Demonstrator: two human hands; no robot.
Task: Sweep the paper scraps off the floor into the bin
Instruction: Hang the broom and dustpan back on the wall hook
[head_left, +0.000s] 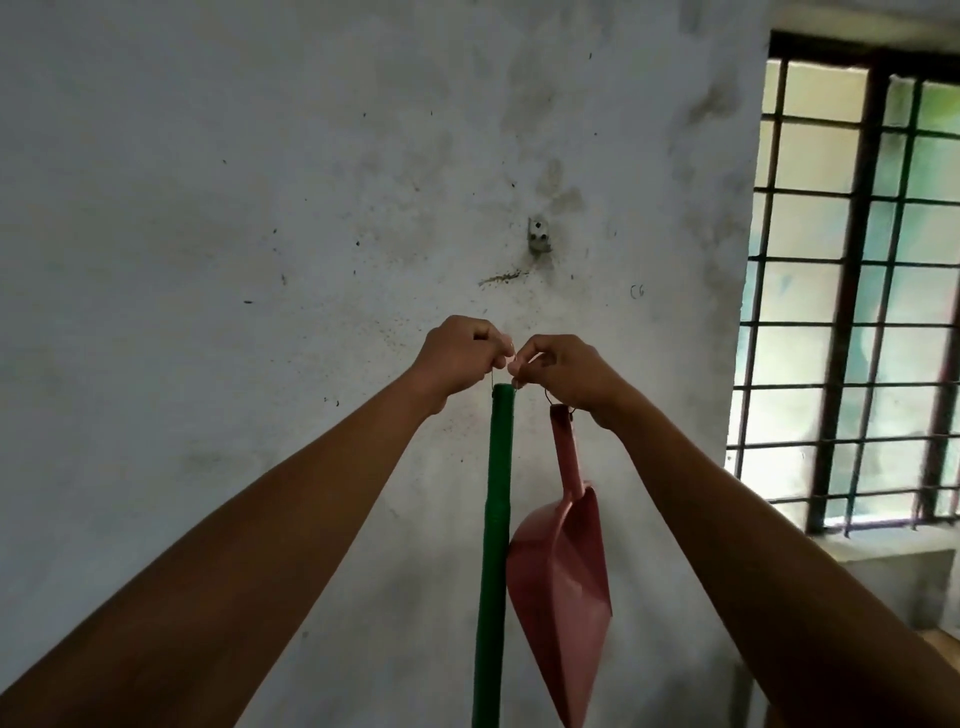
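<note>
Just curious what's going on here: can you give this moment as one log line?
left hand: pinching broom loop | right hand: pinching loop, dustpan hanging | hook: bare, above hands

Left hand (457, 358): centre of frame, fingers pinched on a thin loop at the top of the green broom handle (496, 545).
Right hand (563, 371): just beside the left, fingertips touching the same loop.
Pink dustpan (563, 597): hangs by a cord under the right hand, pan downward.
Wall hook (539, 241): above both hands.
Barred window (857, 291): right edge.
</note>
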